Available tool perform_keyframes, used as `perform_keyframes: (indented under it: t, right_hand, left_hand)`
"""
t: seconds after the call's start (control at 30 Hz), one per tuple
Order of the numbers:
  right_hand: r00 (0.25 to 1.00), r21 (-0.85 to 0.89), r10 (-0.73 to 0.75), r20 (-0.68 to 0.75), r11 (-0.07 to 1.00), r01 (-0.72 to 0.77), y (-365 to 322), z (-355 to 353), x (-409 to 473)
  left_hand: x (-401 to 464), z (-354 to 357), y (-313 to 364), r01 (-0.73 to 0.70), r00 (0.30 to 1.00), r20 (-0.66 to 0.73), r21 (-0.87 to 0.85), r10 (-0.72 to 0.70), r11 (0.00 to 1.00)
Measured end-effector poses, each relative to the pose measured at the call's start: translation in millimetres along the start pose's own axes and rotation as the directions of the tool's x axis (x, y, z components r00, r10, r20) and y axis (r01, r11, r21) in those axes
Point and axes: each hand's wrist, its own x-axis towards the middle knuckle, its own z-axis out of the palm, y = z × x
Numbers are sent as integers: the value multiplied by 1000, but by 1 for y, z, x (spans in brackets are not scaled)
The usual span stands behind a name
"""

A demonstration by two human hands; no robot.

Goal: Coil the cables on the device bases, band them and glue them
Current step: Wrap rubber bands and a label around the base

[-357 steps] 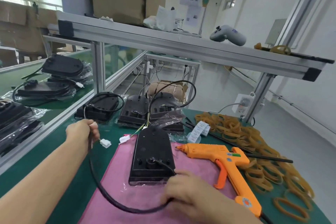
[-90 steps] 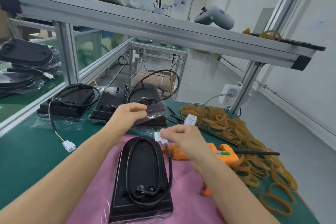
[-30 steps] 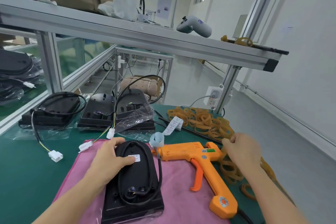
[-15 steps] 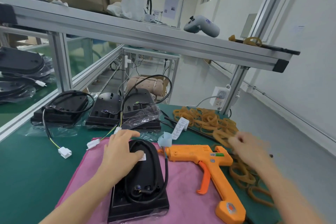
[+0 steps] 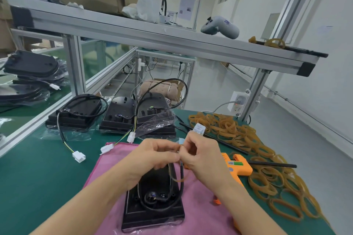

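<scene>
We see a black device base (image 5: pixel 152 210), flat with a rounded far end and a square near end, lying on a pink cloth (image 5: pixel 107 173) on the green tabletop (image 5: pixel 38 177). Its black cable (image 5: pixel 179 192) is coiled in a loop on its upper face, rising from a socket near the square end. The long axis of the base runs near to far, rounded end pointing away from us.

Both hands meet above the far end of the base. The left hand (image 5: pixel 152 156) has its fingers curled, pinching the gathered cable at the top of the loop. The right hand (image 5: pixel 202 156) is also curled, pinching a tan rubber band (image 5: pixel 178 178) that hangs down beside the cable; the fingertips of the two hands touch.

An orange glue gun (image 5: pixel 238 166) lies just right of the hands, partly hidden by the right forearm. A heap of rubber bands (image 5: pixel 267 177) spreads along the right of the tabletop. Further device bases (image 5: pixel 118 116) stand at the far side.
</scene>
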Motion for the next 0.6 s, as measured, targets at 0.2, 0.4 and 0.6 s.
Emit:
perform_keyframes:
  t: [0.2,0.4,0.6]
  right_hand:
    - [949,789,186,254,528,-315,-8,-2,10]
    - [666,546,167,727,447,-708,-4,4,7]
    - [594,355,-62,802,849,-391,-10,-13,29]
  left_hand:
    - [4,-12,-4,-26,997,-79,-15,24,1000]
    - [14,-31,19,-246,963,-74,159,260,956]
    - [13,-16,26,-442,875,33,459,482,771]
